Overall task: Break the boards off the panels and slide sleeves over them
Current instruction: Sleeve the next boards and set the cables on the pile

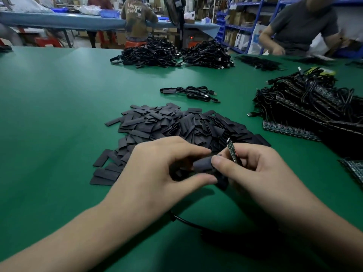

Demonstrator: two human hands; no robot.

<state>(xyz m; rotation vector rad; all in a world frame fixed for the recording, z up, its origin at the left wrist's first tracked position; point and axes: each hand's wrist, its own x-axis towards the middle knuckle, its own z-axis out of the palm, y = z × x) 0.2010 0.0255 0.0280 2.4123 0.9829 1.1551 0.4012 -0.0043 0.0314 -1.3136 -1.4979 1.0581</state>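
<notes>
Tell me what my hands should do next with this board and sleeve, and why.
Probably tilt the board down and feed its lower end into the sleeve. The left hand pinches the black sleeve, the right hand holds the board nearly upright right beside it, and the board appears not yet inside.

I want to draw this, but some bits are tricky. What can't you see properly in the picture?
All in the head view:
- The board: lower end hidden behind the right hand.
- The sleeve: the left hand and right thumb cover its opening, so whether the board is inside is unclear.
- The cable: its end vanishes under the right forearm.
- The panels: partly buried under a cable heap, cut off by the right edge.
</notes>
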